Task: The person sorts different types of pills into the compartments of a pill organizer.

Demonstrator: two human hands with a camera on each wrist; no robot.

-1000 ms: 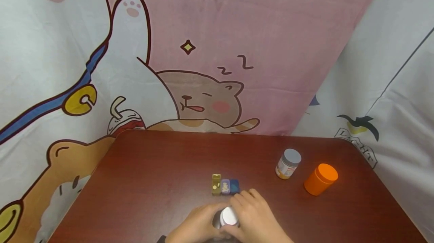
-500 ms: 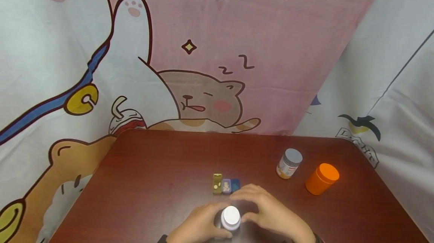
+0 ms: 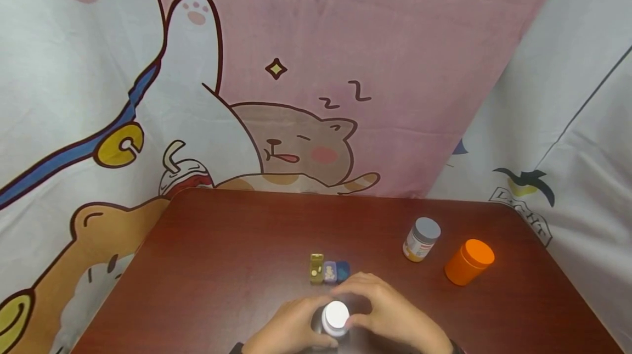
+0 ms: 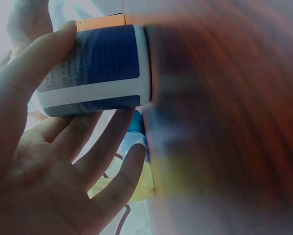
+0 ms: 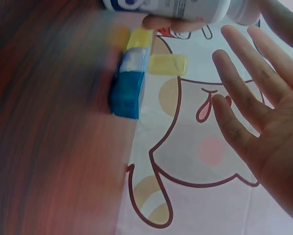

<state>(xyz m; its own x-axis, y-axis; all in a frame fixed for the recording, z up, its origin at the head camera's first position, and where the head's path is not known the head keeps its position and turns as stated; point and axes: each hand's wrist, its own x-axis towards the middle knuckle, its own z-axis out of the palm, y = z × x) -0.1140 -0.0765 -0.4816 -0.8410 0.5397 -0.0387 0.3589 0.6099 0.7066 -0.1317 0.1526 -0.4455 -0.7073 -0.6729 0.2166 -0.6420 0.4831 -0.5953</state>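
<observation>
A white pill bottle [image 3: 336,318] with a white cap stands upright near the table's front edge. Its blue and white label shows in the left wrist view, where the bottle's base is at or very near the tabletop. My left hand [image 3: 291,324] holds the bottle from the left, thumb on one side and fingers on the other. On the right, my right hand [image 3: 387,307] has its thumb at the cap's edge, while its fingers spread out fairly straight in the right wrist view. Just beyond the hands lies a small pill box [image 3: 329,271] with yellow, purple and blue sections; the yellow lid is up and small pale pieces lie inside.
A grey-capped jar [image 3: 421,240] and an orange bottle [image 3: 469,262] stand on the right of the brown table [image 3: 237,244]. A cartoon-printed cloth [image 3: 395,68] hangs behind the table's far edge.
My right hand has loosened from over the cap and drawn to the right, then moved slightly back so that its thumb meets the cap's edge. The left hand has kept its hold.
</observation>
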